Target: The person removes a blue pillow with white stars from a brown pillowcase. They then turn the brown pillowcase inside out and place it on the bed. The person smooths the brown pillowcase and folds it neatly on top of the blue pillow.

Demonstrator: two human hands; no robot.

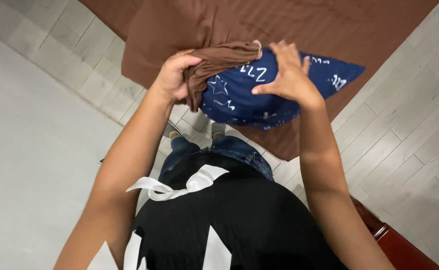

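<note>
A dark blue pillow (239, 97) with white star and letter prints is held up in front of me, above my legs. A brown pillowcase (219, 62) is bunched over its upper left end. My left hand (172, 75) grips the gathered brown fabric at the pillow's left end. My right hand (287, 72) lies flat on the pillow's top, fingers spread, pressing it near the case's edge. The pillow's right corner (347, 72) sticks out uncovered.
A brown sheet (329, 25) covers a bed ahead and hangs to the light grey tiled floor (404, 135). A white wall or surface (24, 165) fills the left. A reddish-brown furniture edge (399, 245) shows at the bottom right. My shoes (172, 131) stand on the tiles.
</note>
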